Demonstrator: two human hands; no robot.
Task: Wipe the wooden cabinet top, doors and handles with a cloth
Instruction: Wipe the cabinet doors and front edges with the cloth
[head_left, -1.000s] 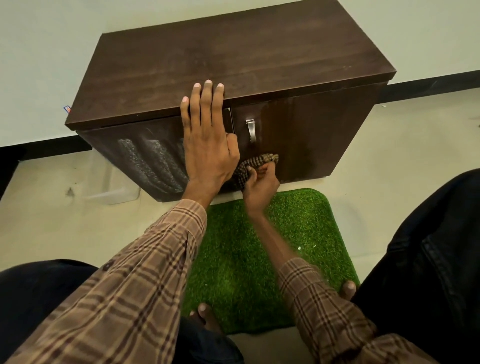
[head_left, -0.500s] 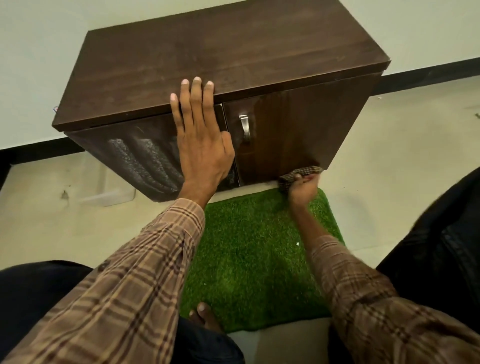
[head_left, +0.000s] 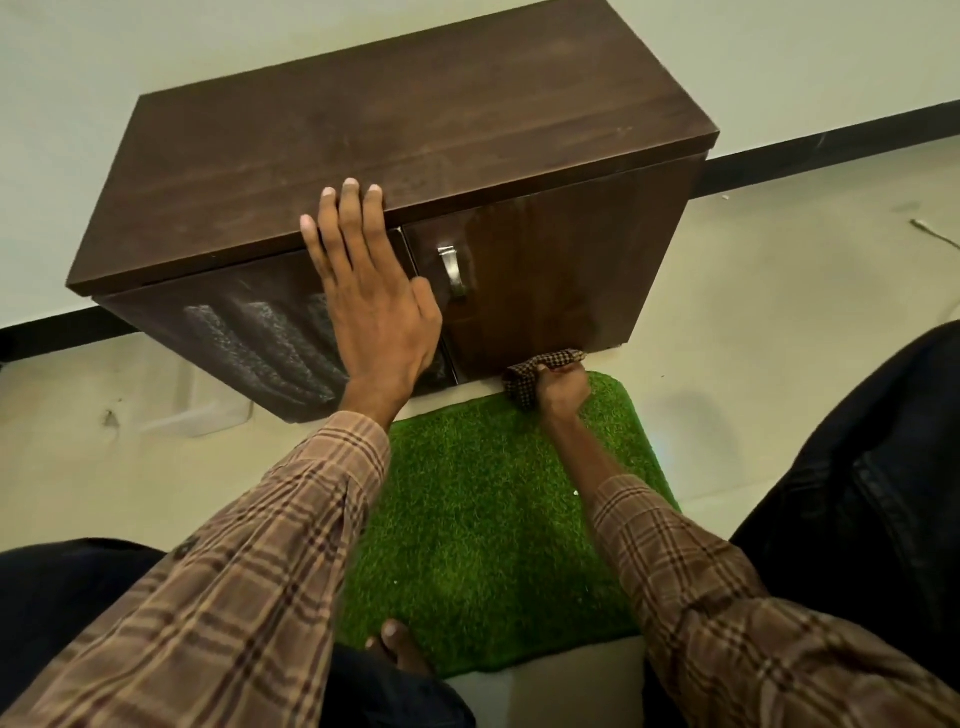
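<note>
A low dark wooden cabinet (head_left: 395, 130) stands against the pale wall, with two front doors and a metal handle (head_left: 453, 271) on the right door (head_left: 561, 280). My left hand (head_left: 371, 301) lies flat with straight fingers on the left door, fingertips over the top's front edge. My right hand (head_left: 563, 385) grips a bunched brown checked cloth (head_left: 530, 375) and holds it against the bottom edge of the right door. The left door's handle is hidden under my left hand.
A green artificial-grass mat (head_left: 483, 519) lies on the pale floor in front of the cabinet. My dark-trousered knees (head_left: 872, 467) flank it, and toes (head_left: 397, 647) show at its near edge. A black skirting strip (head_left: 831, 140) runs along the wall.
My right hand carried the cloth from the right door's lower middle near the handle down and right to its bottom edge, then slightly back left. My left hand stayed on the left door.
</note>
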